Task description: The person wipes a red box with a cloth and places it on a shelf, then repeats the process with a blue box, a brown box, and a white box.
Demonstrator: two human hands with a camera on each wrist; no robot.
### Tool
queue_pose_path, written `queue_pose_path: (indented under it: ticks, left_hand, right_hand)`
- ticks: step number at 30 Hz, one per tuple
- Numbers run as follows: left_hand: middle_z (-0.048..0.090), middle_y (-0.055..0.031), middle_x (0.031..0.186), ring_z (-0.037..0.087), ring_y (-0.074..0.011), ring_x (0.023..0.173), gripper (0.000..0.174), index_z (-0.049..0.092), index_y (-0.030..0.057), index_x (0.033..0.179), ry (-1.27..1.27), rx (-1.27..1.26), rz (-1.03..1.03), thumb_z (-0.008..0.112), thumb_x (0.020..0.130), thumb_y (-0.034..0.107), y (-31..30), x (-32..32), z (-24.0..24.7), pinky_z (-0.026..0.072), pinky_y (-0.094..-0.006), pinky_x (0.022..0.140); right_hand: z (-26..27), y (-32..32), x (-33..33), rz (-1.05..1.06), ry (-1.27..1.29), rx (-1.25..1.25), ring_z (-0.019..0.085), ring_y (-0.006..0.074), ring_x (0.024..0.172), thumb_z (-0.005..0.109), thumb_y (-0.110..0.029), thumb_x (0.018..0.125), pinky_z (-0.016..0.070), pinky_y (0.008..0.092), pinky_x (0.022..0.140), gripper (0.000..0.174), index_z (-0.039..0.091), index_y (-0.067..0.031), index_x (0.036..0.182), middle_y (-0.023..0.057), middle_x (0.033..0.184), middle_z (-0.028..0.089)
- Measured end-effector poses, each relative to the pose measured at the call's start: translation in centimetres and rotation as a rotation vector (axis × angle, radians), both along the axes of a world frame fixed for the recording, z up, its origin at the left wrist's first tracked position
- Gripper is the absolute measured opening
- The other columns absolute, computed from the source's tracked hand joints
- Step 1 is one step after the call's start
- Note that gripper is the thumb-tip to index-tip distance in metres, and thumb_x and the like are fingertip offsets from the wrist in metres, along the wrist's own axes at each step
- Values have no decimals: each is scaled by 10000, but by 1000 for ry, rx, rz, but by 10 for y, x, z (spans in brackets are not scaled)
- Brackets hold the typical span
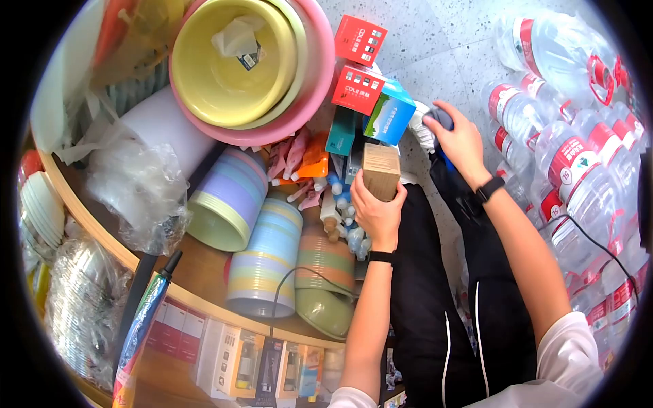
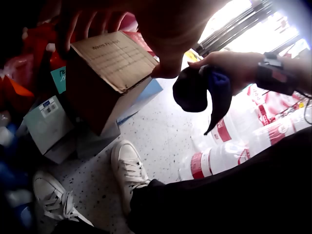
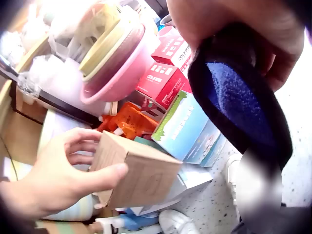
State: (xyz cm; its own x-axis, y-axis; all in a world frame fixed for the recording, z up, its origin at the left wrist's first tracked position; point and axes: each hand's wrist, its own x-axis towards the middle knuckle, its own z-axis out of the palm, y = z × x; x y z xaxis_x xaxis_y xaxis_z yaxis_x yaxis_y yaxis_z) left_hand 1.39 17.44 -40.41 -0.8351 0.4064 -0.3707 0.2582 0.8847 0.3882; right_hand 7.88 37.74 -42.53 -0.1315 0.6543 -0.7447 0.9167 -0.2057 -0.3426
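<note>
My left hand [image 1: 378, 219] grips a small brown cardboard box [image 1: 381, 165], with the thumb on one side and fingers on the other. Printed text shows on the box's top in the left wrist view. Off to the right, my right hand [image 1: 464, 144] holds a folded dark cloth [image 3: 239, 100], whose inner side is fuzzy and blue. Beyond the brown box stand a blue box with a green hill picture [image 1: 391, 117], a teal box [image 1: 341, 132] and two red boxes [image 1: 360, 41]. Orange and pink packets [image 1: 313, 158] lie left of the brown box.
Nested yellow and pink basins [image 1: 320, 75] stand at the upper left. Stacks of pastel plastic tubs [image 1: 265, 255] lie on a curved wooden shelf [image 1: 88, 217]. Large water bottles with red labels [image 1: 568, 163] line the right side. White shoes [image 2: 130, 168] are on the speckled floor.
</note>
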Motion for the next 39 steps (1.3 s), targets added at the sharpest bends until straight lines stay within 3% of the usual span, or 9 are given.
queue_pose_path:
  ticks: [5, 8, 13, 21, 25, 28, 31, 32, 39]
  left_hand:
    - [545, -188, 1352, 579, -407, 1230, 815, 479, 30, 1412, 43, -62, -4, 843, 754, 346, -7, 2, -22, 525, -514, 971]
    - [520, -219, 1386, 529, -416, 1292, 864, 435, -1, 1449, 31, -102, 2, 834, 763, 343, -4, 0, -25, 476, -523, 1054]
    - [455, -257, 1464, 399, -439, 1402, 927, 381, -44, 1484, 56, -9, -83, 829, 779, 357, 15, -14, -18, 312, -547, 1195]
    - [553, -257, 1362, 524, -408, 1292, 890, 410, -63, 1430, -122, -18, -237, 853, 775, 346, 75, -44, -44, 451, -476, 1085]
    - [540, -279, 1386, 499, -409, 1337, 988, 401, -125, 1394, -126, -389, -356, 865, 748, 460, 107, -37, -73, 428, -474, 1121]
    - [417, -312, 1537, 392, -424, 1461, 1139, 337, -120, 1483, -57, -635, -370, 856, 733, 562, 117, -23, -97, 272, -520, 1231]
    - [452, -295, 1505, 436, -415, 1418, 1135, 330, -120, 1469, 17, -654, -285, 862, 720, 547, 119, -12, -123, 302, -515, 1211]
    - [524, -255, 1409, 513, -381, 1323, 1115, 349, -104, 1435, 106, -614, -269, 887, 682, 518, 116, -8, -130, 368, -485, 1159]
    - [583, -180, 1200, 581, -354, 1161, 977, 453, -28, 1331, 121, -458, -134, 917, 606, 435, 118, -3, -121, 447, -448, 1041]
  right_hand:
    - [-68, -8, -15, 57, -37, 81, 646, 376, 1168, 657, -345, 957, 520, 480, 971, 352, 708, -212, 1279, 174, 1229, 678]
    - [-81, -16, -27, -19, -98, 84, 642, 416, 1133, 623, -258, 970, 517, 491, 975, 339, 689, -177, 1293, 201, 1271, 620]
    - [-84, -24, -32, -79, -78, 60, 629, 421, 1161, 637, -274, 970, 509, 485, 983, 373, 674, -117, 1306, 233, 1266, 615]
    - [-114, -25, 15, -183, 80, 132, 621, 417, 1179, 681, -326, 956, 491, 467, 1007, 410, 681, -85, 1287, 246, 1245, 646]
    - [-105, -23, 26, -256, 41, 71, 626, 404, 1181, 685, -314, 955, 491, 462, 1004, 393, 690, -89, 1277, 239, 1231, 662]
    - [-103, -23, 28, -312, 76, 95, 626, 401, 1200, 692, -286, 951, 484, 467, 1013, 388, 688, -71, 1274, 247, 1237, 682]
    - [-108, -23, 28, -387, 156, 90, 624, 400, 1213, 688, -269, 953, 479, 460, 1026, 373, 690, -58, 1260, 246, 1261, 680]
    - [-110, -22, 28, -413, 179, 98, 624, 399, 1220, 686, -260, 953, 474, 449, 1036, 364, 693, -55, 1253, 246, 1258, 683]
    - [-101, -3, 28, -598, 277, 47, 652, 365, 1191, 690, -253, 966, 495, 424, 998, 324, 709, -50, 1218, 226, 1237, 699]
